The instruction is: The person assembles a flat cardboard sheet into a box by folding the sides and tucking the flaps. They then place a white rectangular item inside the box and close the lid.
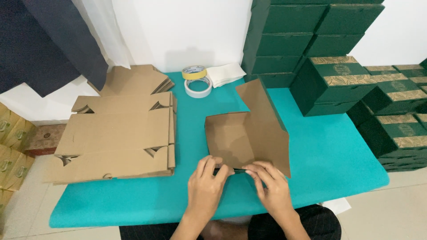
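Both hands work at the near edge of a half-folded cardboard box (247, 133) that sits on the teal worktop (329, 151), just in front of the person. The left hand (205, 186) has its fingers (212, 166) curled and pinched narrow on the box's front flap, and the right hand (272, 189) has its fingers (260, 171) likewise pressed down on the same edge, the two sets of fingertips almost meeting. The box shows its brown inner side, with one panel standing up and tilted toward the back and a dark green outer face visible along its right edge. To the left lies a stack of flat brown box blanks (118, 138), with another flat pile (135, 80) behind it. Two rolls of tape (196, 81), one yellowish on top of one white, rest at the back beside a folded white sheet (227, 73). Finished dark green boxes (307, 40) are stacked against the wall and along the right side.
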